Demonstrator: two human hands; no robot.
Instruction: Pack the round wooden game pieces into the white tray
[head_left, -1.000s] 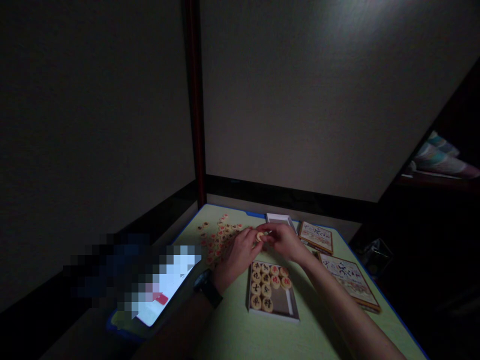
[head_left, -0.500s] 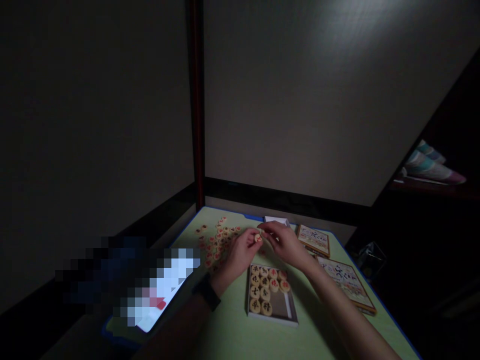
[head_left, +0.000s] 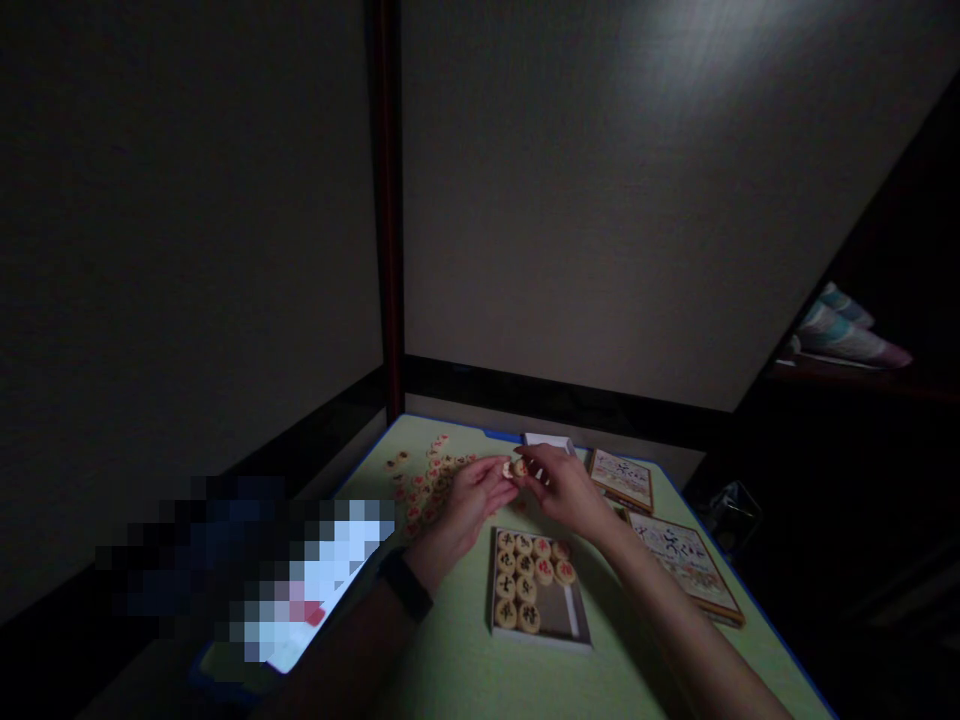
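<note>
In front of me my left hand [head_left: 480, 493] and my right hand [head_left: 559, 485] meet above the green table. Between their fingertips are small round Chinese chess pieces [head_left: 520, 468], one with a red mark. My right thumb and fingers pinch one; a paler piece sits at my left fingertips, partly hidden. Below the hands lies a shallow white box [head_left: 559, 612] holding rows of larger Chinese chess pieces [head_left: 529, 617], black-marked on the left and red-marked at upper right. Its lower right part shows bare bottom. Loose small pieces [head_left: 431, 490] lie scattered left of my left hand.
Two flat printed boxes [head_left: 682, 560] with brown edges lie along the right side of the table [head_left: 450, 660]. A white box [head_left: 549, 442] stands at the back edge. A bright, blurred-out screen [head_left: 330, 580] is at the left. Walls close off the back and left.
My left fingers have straightened out from a tighter curl around the piece. My right fingers have closed in on a piece beside them. The box and loose pieces stay put.
</note>
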